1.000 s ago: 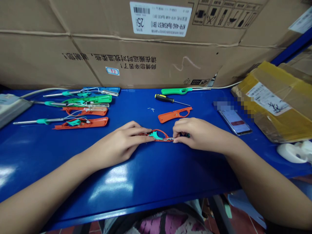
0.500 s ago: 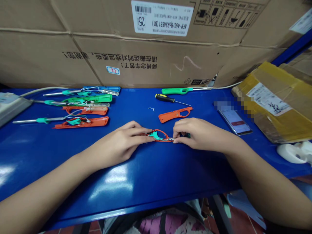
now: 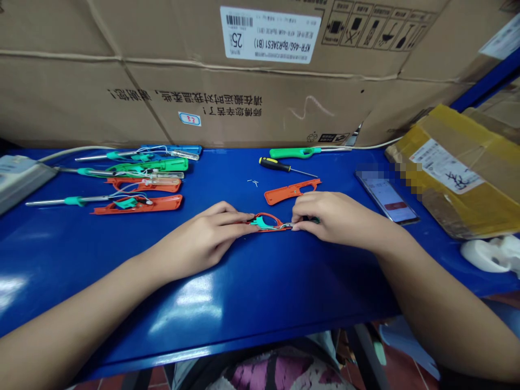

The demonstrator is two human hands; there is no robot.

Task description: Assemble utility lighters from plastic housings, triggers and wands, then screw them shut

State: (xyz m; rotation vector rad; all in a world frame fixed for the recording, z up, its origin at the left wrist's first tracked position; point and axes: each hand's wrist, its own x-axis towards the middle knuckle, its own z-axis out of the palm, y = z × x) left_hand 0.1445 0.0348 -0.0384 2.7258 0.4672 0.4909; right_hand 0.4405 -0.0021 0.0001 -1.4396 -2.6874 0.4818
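Note:
An orange lighter half-shell (image 3: 278, 229) with a teal trigger (image 3: 260, 222) lies open-side up on the blue table, wires showing inside it. My left hand (image 3: 211, 233) is closed on its handle end, thumb and fingers pressed along the two edges and covering that part. At the other end my right hand (image 3: 320, 216) pinches the metal tube (image 3: 287, 225) where it meets the shell; the fingers hide the rest of the tube. Just behind my right hand lies a matching orange half-shell (image 3: 284, 193). A black and yellow screwdriver (image 3: 276, 164) rests farther back.
Several opened lighters, such as an orange one (image 3: 162, 203), lie at the left beside a power strip (image 3: 24, 176). Small white screws or bits (image 3: 253, 182), an assembled green lighter (image 3: 292, 153), a phone (image 3: 388, 197) and a taped carton (image 3: 450, 173) are around. A large cardboard box (image 3: 227, 81) stands behind.
My right hand has shifted slightly right and away from me with the metal tube. The shell has turned a little. My left hand keeps its hold.

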